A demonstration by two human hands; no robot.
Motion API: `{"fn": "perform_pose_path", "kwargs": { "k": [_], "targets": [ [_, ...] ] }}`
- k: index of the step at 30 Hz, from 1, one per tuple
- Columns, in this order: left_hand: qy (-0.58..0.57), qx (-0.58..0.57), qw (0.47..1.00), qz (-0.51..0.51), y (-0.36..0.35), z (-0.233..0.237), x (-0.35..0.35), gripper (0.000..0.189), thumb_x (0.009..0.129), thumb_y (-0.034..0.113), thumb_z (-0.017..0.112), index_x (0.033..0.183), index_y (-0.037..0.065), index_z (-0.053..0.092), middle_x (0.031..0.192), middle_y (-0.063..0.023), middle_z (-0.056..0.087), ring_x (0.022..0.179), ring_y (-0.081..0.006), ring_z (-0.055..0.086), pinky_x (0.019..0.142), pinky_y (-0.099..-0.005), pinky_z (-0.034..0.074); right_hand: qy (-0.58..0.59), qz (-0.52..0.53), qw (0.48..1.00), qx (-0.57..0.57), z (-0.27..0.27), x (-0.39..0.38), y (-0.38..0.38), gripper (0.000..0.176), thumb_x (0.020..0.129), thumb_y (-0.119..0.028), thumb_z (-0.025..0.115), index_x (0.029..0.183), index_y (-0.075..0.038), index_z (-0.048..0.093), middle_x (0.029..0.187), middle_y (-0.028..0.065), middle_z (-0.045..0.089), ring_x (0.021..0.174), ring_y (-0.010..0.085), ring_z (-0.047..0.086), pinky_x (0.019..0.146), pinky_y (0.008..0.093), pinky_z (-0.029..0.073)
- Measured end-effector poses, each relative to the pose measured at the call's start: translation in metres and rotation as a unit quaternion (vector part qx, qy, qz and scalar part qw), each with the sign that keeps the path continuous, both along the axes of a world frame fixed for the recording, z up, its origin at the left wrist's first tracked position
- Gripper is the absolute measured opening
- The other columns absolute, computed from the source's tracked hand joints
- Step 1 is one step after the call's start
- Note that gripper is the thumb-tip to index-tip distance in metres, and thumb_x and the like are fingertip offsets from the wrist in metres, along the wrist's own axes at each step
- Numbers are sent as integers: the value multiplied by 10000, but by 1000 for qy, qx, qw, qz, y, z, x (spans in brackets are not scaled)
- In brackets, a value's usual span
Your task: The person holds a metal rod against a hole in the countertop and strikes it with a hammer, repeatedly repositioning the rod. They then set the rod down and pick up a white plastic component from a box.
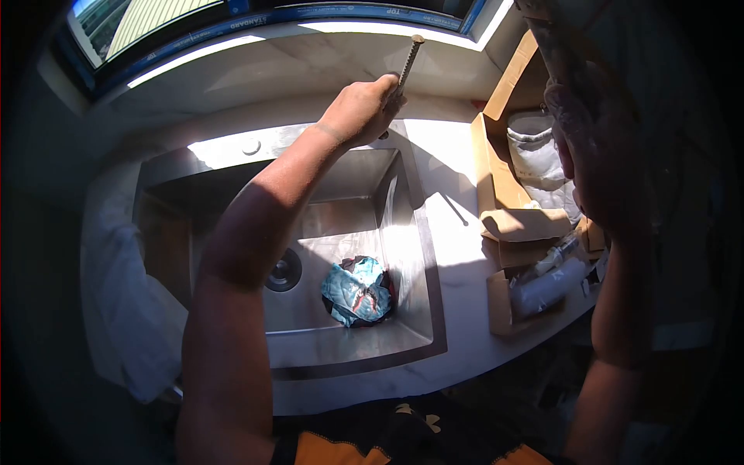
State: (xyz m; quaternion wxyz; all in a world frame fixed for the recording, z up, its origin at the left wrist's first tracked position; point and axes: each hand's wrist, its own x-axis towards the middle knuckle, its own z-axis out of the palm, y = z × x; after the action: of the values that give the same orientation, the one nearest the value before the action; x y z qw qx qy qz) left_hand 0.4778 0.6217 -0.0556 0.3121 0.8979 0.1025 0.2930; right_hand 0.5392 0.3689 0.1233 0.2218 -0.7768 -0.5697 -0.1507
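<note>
My left hand is closed around a ridged metal rod with a blunt, lighter tip pointing up and away, over the far right corner of the steel sink. In deep shadow at the upper right, my right hand is raised above an opened cardboard box. A long, dark, worn-looking piece runs up from its fingers; I cannot tell what it is. Below, a crumpled blue cloth or wrapper lies in the basin near the drain.
Inside the box sits a grey padded bag. Nearer me, a smaller carton holds a plastic-wrapped white piece. White cloth or sheeting drapes over the counter's left side. A window frame with blue tape borders the back.
</note>
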Motion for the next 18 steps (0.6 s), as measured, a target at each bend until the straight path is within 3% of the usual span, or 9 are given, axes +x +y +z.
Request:
{"fn": "perform_pose_path", "kwargs": {
  "k": [2,4,5,6,8,9,12,15,18],
  "targets": [
    [-26,49,998,-5,0,-6,4,202,923,240,562,918,46,505,683,-183,615,667,-363,623,645,-444,474,48,-40,998,27,-7,6,-1,254,967,-268,536,1025,-21,545,636,41,474,562,139,497,569,308,419],
    [18,-5,1000,-6,-6,3,1,207,916,247,569,913,49,510,727,-200,619,728,-400,607,657,-463,463,-126,77,989,21,-13,5,15,235,964,-251,545,1056,-35,556,661,28,525,586,94,519,542,270,417],
    [16,-4,1000,-7,-6,3,3,207,916,247,569,913,49,510,727,-200,619,728,-400,607,657,-463,463,110,-92,981,-128,9,-3,2,299,963,-242,542,1178,-34,550,885,142,620,790,209,609,679,317,495],
    [5,6,1000,-4,-6,0,2,207,914,251,571,911,53,511,739,-201,619,746,-411,598,655,-468,459,114,-93,980,-131,5,0,-4,299,963,-242,542,1178,-34,550,885,142,620,790,209,609,679,317,495],
    [-7,15,1000,0,-6,-5,1,206,912,255,572,909,57,513,752,-202,619,764,-423,588,654,-473,455,-204,57,977,3,-3,12,-18,376,966,-245,530,1287,-52,509,1107,221,594,962,302,603,797,348,505],
    [-7,23,1000,0,-7,-5,2,203,913,233,581,901,42,516,743,-187,631,738,-387,617,645,-441,470,-217,-15,973,-74,1,0,-21,420,965,-272,528,1320,-52,485,1142,229,575,961,329,608,818,350,506],
    [-10,34,999,-3,-9,-5,0,188,914,203,591,896,30,520,734,-164,647,698,-333,655,629,-400,489,14,-32,999,-33,-28,2,-13,358,935,-333,578,1048,6,578,821,149,652,736,287,657,684,376,502],
    [-17,37,999,-7,-8,-7,2,170,915,185,591,898,33,517,738,-150,655,668,-301,670,615,-381,498,138,-44,987,65,-15,-6,-20,341,933,-314,589,1045,7,560,769,150,632,705,284,642,667,379,497],
    [-14,47,999,-14,-9,-9,2,161,918,176,586,902,34,513,735,-139,659,644,-281,677,603,-363,505,-45,-42,997,49,-30,-14,-21,317,934,-287,585,1042,11,563,773,149,634,705,274,638,666,376,495]
  ]
}}
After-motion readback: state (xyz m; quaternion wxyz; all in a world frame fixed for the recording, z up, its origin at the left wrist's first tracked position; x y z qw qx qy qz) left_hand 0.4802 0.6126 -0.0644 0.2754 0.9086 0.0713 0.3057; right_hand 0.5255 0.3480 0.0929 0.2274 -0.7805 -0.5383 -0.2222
